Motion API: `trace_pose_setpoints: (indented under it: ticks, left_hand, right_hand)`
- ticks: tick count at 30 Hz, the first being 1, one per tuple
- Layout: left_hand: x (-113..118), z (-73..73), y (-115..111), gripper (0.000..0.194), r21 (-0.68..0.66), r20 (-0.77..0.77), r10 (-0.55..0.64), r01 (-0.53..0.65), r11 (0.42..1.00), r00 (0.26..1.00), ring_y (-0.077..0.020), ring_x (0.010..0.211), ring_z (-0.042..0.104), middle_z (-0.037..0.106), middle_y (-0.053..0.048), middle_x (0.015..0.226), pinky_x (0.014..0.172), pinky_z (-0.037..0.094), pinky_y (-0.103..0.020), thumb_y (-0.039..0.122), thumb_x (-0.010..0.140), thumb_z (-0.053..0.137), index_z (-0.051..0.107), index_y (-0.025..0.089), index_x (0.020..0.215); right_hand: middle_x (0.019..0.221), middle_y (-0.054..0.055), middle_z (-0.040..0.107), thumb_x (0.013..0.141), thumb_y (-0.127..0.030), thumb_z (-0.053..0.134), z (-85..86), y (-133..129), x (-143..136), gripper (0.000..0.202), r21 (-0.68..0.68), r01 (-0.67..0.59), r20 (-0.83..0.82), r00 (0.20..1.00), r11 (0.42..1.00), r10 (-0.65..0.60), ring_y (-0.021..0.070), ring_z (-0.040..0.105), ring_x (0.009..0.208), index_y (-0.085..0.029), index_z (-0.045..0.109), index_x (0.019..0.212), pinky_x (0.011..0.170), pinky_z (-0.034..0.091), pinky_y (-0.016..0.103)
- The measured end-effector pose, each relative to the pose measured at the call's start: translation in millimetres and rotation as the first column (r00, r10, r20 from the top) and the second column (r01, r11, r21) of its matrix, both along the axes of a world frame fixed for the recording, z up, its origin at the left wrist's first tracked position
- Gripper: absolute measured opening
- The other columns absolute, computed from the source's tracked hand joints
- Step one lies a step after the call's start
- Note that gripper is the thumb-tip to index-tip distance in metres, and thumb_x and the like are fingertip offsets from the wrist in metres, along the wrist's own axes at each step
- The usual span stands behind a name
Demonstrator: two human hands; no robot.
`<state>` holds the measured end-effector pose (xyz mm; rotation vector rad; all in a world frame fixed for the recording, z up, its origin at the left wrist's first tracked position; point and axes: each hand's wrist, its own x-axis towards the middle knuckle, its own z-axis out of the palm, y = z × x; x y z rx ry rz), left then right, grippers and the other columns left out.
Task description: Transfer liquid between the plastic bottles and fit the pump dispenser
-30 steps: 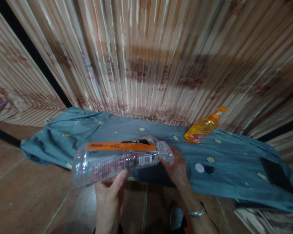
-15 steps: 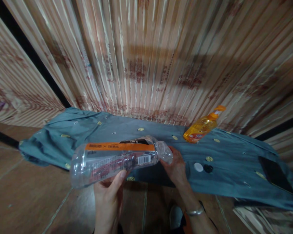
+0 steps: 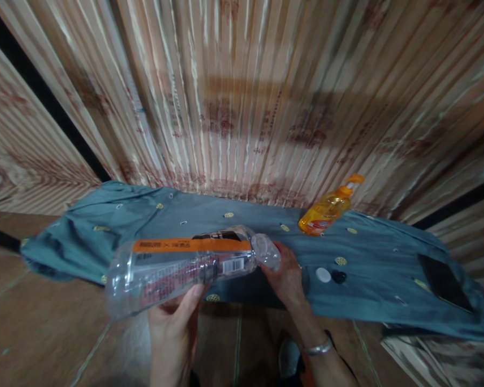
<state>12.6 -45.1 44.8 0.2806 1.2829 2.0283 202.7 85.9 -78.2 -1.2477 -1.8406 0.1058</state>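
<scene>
A large clear plastic bottle (image 3: pixel 177 269) with an orange and black label and a barcode lies sideways in the air, its neck to the right. My left hand (image 3: pixel 177 317) grips its body from below, thumb on the near side. At the neck end is a small clear plastic piece (image 3: pixel 266 251), held by my right hand (image 3: pixel 285 277); the fingers are partly hidden behind it. Whether this piece touches the bottle's mouth is hard to tell. A silver bracelet is on the right wrist.
A teal cloth (image 3: pixel 262 209) covers a narrow table. On it are an orange pump bottle (image 3: pixel 321 215), a white disc (image 3: pixel 323 275), a small black object (image 3: pixel 339 277) and a dark flat object (image 3: pixel 446 282). A striped curtain (image 3: pixel 242 107) hangs behind.
The whole view has shifted slightly, so the table and its objects appear a little further left. Both hands keep their hold on the bottle and the clear piece.
</scene>
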Motion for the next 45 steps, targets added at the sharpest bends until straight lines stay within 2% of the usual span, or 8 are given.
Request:
trace_pose_setpoints:
  ticks: [8,18,23,28,32,38,45]
  left_hand:
    - [0.6,4.9,2.0,0.043,-0.017,0.034,0.017,-0.017,1.0,0.999,-0.0184,0.07,0.076,0.078,-0.006,0.07,0.075,0.064,-0.027,0.038,0.041,0.1,0.077,0.016,0.07]
    - [0.6,4.1,0.5,0.039,-0.002,-0.011,-0.008,0.008,1.0,1.0,-0.0192,0.075,0.076,0.078,-0.004,0.073,0.079,0.064,-0.029,0.038,0.049,0.098,0.076,0.017,0.073]
    - [0.4,2.6,0.3,0.038,0.03,-0.018,0.003,-0.002,1.0,1.0,-0.0179,0.07,0.076,0.079,-0.005,0.074,0.075,0.064,-0.027,0.036,0.049,0.098,0.078,0.018,0.076]
    - [1.0,5.0,1.1,0.041,0.004,0.019,0.018,-0.018,1.0,1.0,-0.0179,0.069,0.076,0.079,-0.004,0.071,0.072,0.064,-0.025,0.037,0.042,0.1,0.077,0.017,0.07]
    - [1.5,6.3,1.8,0.04,-0.002,0.008,0.021,-0.021,1.0,1.0,-0.0182,0.071,0.076,0.077,-0.003,0.069,0.074,0.064,-0.026,0.037,0.043,0.099,0.076,0.017,0.069]
    - [-1.2,1.4,0.7,0.041,-0.032,0.002,0.025,-0.024,0.999,1.0,-0.0179,0.07,0.075,0.078,-0.005,0.07,0.075,0.064,-0.026,0.037,0.043,0.099,0.076,0.016,0.069]
    - [-3.0,-3.4,-0.1,0.036,-0.018,-0.04,0.011,-0.012,1.0,0.999,-0.022,0.076,0.076,0.077,-0.004,0.071,0.08,0.065,-0.034,0.035,0.049,0.097,0.075,0.017,0.072]
  right_hand:
    - [0.115,0.017,0.072,0.085,-0.039,0.062,-0.9,0.0,-0.8,0.049,0.005,0.008,-0.002,1.0,1.0,-0.008,0.0334,0.07,0.108,-0.017,0.055,0.128,0.091,0.059,0.053]
    - [0.115,0.017,0.072,0.086,-0.038,0.06,1.3,-1.3,-0.7,0.047,0.002,0.003,-0.01,1.0,1.0,-0.003,0.0332,0.07,0.107,-0.018,0.055,0.128,0.091,0.059,0.054]
    - [0.115,0.017,0.071,0.086,-0.037,0.06,2.7,-2.1,-1.4,0.047,-0.004,0.006,-0.012,1.0,1.0,-0.006,0.033,0.069,0.107,-0.017,0.055,0.128,0.092,0.059,0.054]
    - [0.113,0.017,0.071,0.085,-0.037,0.061,2.8,-0.9,-0.6,0.046,-0.003,-0.007,-0.013,1.0,1.0,0.007,0.033,0.069,0.106,-0.016,0.056,0.126,0.091,0.059,0.054]
    - [0.113,0.016,0.072,0.084,-0.037,0.061,2.1,-0.4,-0.4,0.047,-0.008,0.007,-0.015,1.0,1.0,-0.007,0.0331,0.07,0.105,-0.017,0.056,0.126,0.091,0.059,0.054]
    - [0.115,0.015,0.071,0.083,-0.035,0.063,1.1,-0.7,-1.2,0.048,-0.019,0.009,-0.02,1.0,1.0,-0.009,0.0331,0.069,0.106,-0.02,0.055,0.127,0.092,0.058,0.053]
    - [0.115,0.015,0.071,0.083,-0.036,0.063,1.5,-0.7,-1.1,0.047,-0.005,0.01,-0.019,1.0,1.0,-0.01,0.0329,0.069,0.107,-0.02,0.056,0.127,0.093,0.058,0.054]
